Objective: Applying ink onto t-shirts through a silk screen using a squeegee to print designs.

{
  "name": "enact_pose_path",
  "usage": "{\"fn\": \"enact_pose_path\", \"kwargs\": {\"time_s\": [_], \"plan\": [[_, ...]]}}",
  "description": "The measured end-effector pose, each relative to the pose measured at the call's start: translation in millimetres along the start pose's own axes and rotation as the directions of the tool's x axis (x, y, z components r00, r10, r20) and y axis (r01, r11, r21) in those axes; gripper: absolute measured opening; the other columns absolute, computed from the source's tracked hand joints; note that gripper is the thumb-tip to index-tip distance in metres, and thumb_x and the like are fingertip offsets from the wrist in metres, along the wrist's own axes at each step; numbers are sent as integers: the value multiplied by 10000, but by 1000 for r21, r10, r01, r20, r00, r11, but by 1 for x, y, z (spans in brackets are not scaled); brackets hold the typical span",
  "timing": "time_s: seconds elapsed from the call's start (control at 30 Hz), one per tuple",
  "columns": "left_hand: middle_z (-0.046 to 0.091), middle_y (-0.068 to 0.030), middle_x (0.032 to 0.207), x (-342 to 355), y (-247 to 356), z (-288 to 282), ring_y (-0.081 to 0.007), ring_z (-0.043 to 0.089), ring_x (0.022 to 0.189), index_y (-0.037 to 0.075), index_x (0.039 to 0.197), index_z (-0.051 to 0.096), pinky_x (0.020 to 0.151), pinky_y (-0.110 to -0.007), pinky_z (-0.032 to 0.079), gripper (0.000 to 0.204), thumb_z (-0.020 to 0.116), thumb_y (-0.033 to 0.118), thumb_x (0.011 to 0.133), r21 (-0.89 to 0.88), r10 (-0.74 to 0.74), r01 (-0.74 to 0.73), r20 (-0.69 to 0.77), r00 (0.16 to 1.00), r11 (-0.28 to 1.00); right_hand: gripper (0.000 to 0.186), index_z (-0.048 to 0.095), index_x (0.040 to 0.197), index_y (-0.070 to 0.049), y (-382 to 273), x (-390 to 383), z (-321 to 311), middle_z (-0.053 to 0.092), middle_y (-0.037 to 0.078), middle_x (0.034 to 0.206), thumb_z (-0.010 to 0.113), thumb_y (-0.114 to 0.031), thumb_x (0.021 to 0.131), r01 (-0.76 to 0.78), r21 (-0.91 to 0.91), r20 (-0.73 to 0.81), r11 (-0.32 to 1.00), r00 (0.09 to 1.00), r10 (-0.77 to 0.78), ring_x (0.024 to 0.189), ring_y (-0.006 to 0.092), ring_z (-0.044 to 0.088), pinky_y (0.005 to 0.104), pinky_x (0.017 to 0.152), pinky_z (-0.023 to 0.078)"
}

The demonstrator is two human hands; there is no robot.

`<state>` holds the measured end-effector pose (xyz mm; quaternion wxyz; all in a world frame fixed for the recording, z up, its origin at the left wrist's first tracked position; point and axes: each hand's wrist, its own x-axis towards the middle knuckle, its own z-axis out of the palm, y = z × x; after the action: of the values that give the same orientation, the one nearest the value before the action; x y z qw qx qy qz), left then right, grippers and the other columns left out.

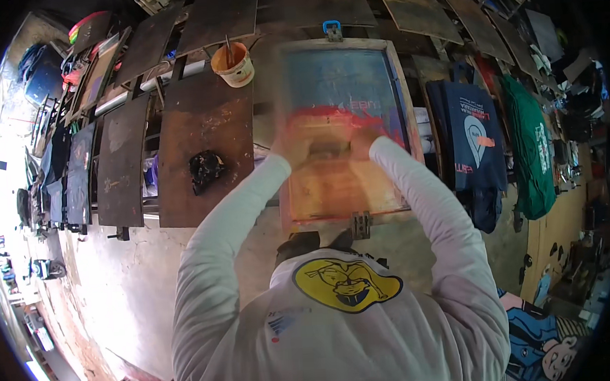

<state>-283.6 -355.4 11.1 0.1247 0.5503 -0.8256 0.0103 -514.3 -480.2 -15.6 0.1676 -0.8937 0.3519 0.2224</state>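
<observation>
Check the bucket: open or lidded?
Open: no lid covers the bucket; its orange inside shows, with a stick poking out.

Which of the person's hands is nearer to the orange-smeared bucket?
Left. The left hand is over the framed screen, to the bucket's lower right; the right hand is farther right over the same screen.

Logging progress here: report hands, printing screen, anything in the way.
Left hand and right hand on motion-blurred squeegee. Printing screen beneath, red-streaked. No obstruction seen; bucket stands off to the left.
</observation>
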Motion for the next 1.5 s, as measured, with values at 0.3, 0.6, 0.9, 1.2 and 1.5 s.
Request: {"fn": "enact_pose_path", "kwargs": {"time_s": [0.3,0.6,0.9,1.2,1.5], "plan": [[719,-189,1020,89,-83,-3,-392,661,1026,77,1048,719,940,-481,485,854,450,850,804,-17,-308,343,397,865,939,691,734,1002,8,7,72,-90,706,258,1037,729,-617,707,-198,-42,-79,979,978,194,969,380,697,444,860,560],[720,-202,999,89,-83,4,-383,679,991,76,1010,724,907,-478,521,862,450,864,791,7,-290,314,407,866,949,323,735,1066,-55,-4,74,-91,696,200,1151,623,-266,848,-279,0,-1,960,960,279,1071,352,677,439,925,545],[733,-171,929,24,-23,29,-366,701,945,96,1120,671,893,-488,520,838,420,840,826,332,77,18,-271,959,943,323,728,1092,-88,22,45,23,695,210,1132,631,-203,806,88,138,-369,987,929,-31,1069,350,676,461,937,539],[731,-158,922,-58,71,-9,-353,702,943,93,1050,664,827,-479,546,719,513,763,838,-27,-329,371,404,854,928,394,707,1016,-14,-65,-89,9,707,232,1031,727,-309,754,-61,73,2,995,998,62,976,384,693,477,858,563],[720,-197,981,24,-9,-3,-355,691,963,97,1024,723,869,-481,530,738,525,776,815,39,-209,205,182,961,978,281,662,999,-34,-43,-33,-28,708,218,996,698,-200,777,-96,59,-344,994,932,110,927,397,689,500,817,555]]}}
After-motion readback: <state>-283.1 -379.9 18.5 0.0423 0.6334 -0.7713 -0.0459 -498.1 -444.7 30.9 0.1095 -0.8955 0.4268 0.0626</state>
